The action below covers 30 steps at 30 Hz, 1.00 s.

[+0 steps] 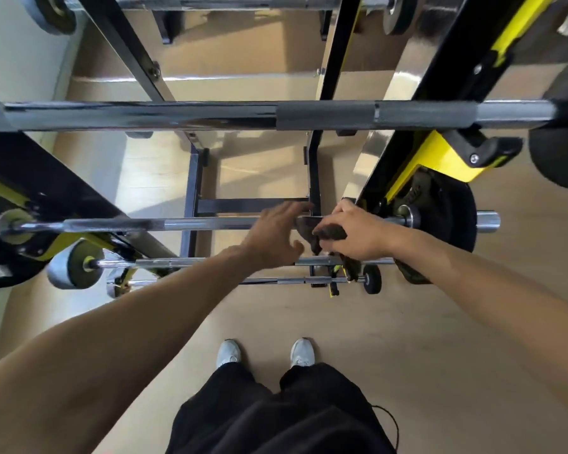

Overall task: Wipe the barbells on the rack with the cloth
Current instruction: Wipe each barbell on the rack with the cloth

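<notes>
White shoes (265,352) stand nearest on the floor (407,339). Farther, the left hand (274,235) spreads its fingers beside a barbell (184,224) on the black-and-yellow rack (417,165). The right hand (358,231) pinches a dark cloth (315,231) there. Farthest lies a thicker barbell (276,115).

One head-worn wide-angle view looks steeply down from above, facing forward over a black and yellow steel rack (407,178) close ahead, with pale wooden floor (440,339) directly beneath
</notes>
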Available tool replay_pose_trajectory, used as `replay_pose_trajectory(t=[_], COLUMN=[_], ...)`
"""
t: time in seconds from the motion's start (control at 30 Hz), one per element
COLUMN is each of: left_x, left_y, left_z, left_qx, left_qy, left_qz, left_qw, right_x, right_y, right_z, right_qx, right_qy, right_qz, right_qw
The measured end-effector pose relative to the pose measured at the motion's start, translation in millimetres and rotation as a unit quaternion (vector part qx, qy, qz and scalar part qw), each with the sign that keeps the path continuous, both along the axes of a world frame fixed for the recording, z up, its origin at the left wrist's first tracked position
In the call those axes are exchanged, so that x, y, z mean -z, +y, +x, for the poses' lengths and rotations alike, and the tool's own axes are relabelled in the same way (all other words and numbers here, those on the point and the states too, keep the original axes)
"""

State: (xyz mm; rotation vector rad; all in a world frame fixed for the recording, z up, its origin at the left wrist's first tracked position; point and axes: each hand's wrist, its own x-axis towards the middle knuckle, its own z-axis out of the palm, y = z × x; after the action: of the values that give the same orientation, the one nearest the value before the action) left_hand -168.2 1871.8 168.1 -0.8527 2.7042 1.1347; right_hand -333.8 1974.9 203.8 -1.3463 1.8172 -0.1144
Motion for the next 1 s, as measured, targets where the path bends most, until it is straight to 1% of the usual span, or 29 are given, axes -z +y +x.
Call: replay_pose_trajectory(t=[0.07, 0.1, 0.13, 0.2, 0.27, 0.33, 0.43, 0.53, 0.6, 0.67, 0.7, 0.73, 0.8, 0.83, 0.87, 0.93, 0.97, 1.0], left_x=[-19.6, -26.5, -31.8, -44.0, -54.4, -66.8, -84.0, -103.8, -114.7, -124.5, -128.0, -131.4, -134.4, -135.2, -135.4, -135.1, -134.7, -137.3], left_y=[22.0, 28.4, 31.6, 30.7, 26.4, 23.3, 22.2, 25.8, 28.6, 29.3, 27.5, 25.3, 19.0, 15.3, 11.3, 4.0, -0.4, -3.9], left_z=[-9.9, -15.2, -19.3, -23.4, -21.4, -16.8, -14.0, -14.0, -18.4, -25.6, -29.1, -31.8, -33.4, -31.7, -28.6, -20.6, -16.8, -13.8], left_qx=[-0.022, -0.043, -0.059, -0.065, -0.048, -0.025, -0.026, -0.041, -0.051, -0.100, -0.128, -0.145, -0.155, -0.158, -0.162, -0.161, -0.158, -0.154], left_qy=[0.016, 0.027, 0.039, 0.048, 0.052, 0.058, 0.082, 0.149, 0.187, 0.209, 0.218, 0.225, 0.228, 0.226, 0.223, 0.206, 0.180, 0.139], left_qz=[0.153, 0.201, 0.216, 0.185, 0.158, 0.148, 0.139, 0.207, 0.244, 0.274, 0.292, 0.312, 0.323, 0.318, 0.312, 0.306, 0.302, 0.292], left_qw=[0.988, 0.978, 0.974, 0.979, 0.985, 0.987, 0.987, 0.966, 0.950, 0.933, 0.922, 0.912, 0.905, 0.907, 0.909, 0.915, 0.923, 0.934], right_x=[-17.1, -25.6, -33.8, -53.4, -76.5, -101.7, -144.1, -181.0, -199.5, -210.8, -212.1, -210.6, -201.7, -194.2, -186.2, -169.4, -160.7, -153.9], right_y=[0.8, 1.0, 2.1, 6.2, 12.2, 16.8, 20.3, 17.6, 7.2, -8.0, -15.6, -21.7, -27.8, -28.4, -28.6, -29.6, -32.0, -35.9], right_z=[-0.8, -2.8, -6.0, -12.5, -18.0, -19.7, -18.2, -18.6, -24.1, -31.7, -35.3, -36.6, -33.4, -31.0, -29.2, -26.7, -27.3, -28.7], right_qx=[0.041, 0.065, 0.086, 0.102, 0.072, 0.045, 0.054, 0.083, 0.098, 0.109, 0.112, 0.117, 0.111, 0.088, 0.049, -0.042, -0.070, -0.079], right_qy=[-0.019, -0.017, -0.013, -0.002, 0.020, 0.056, 0.082, 0.075, 0.064, 0.039, 0.053, 0.087, 0.158, 0.178, 0.180, 0.174, 0.176, 0.186], right_qz=[-0.012, -0.010, -0.003, 0.017, 0.038, 0.021, -0.069, -0.193, -0.293, -0.400, -0.441, -0.470, -0.507, -0.501, -0.462, -0.303, -0.242, -0.214], right_qw=[0.999, 0.998, 0.996, 0.995, 0.997, 0.997, 0.993, 0.975, 0.949, 0.909, 0.889, 0.870, 0.840, 0.843, 0.867, 0.936, 0.951, 0.956])
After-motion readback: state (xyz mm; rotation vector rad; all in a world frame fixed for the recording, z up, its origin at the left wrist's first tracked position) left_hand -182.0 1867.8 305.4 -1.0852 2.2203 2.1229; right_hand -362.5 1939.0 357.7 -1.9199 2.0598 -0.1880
